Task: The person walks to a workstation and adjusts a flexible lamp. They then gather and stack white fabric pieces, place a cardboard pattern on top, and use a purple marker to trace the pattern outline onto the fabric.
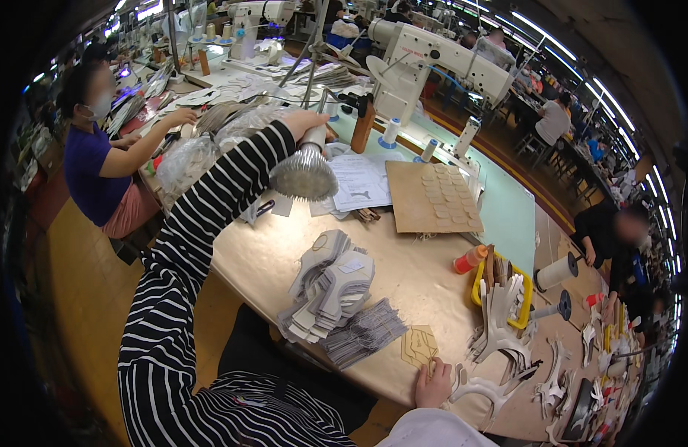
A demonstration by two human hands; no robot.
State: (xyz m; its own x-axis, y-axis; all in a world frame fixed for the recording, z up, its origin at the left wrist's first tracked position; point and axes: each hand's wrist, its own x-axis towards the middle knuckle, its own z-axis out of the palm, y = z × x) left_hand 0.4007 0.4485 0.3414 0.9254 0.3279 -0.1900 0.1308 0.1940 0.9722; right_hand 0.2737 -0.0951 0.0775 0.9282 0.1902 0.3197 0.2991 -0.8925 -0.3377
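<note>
My left hand (303, 123), in a black-and-white striped sleeve, reaches far up over the table and is closed on the back of a silver ribbed work lamp (304, 173), whose head points down at the table. My right hand (432, 384), with a white sleeve behind it, rests at the near table edge. Its curled fingers hold the near edge of a tan cardboard pattern piece (418, 345) lying flat on the beige table (403, 268). A stack of light grey cut pieces (330, 287) and a fan of darker grey ones (365, 333) lie to the left of that hand.
A brown board with small tan pieces (432, 197) and a printed sheet (360, 182) lie beyond. An orange bottle (469, 259), a yellow tray (500, 296), thread spools (556, 272) and white cut shapes (493, 387) crowd the right. A white sewing machine (433, 59) stands behind. A seated person in purple (98, 167) works at left.
</note>
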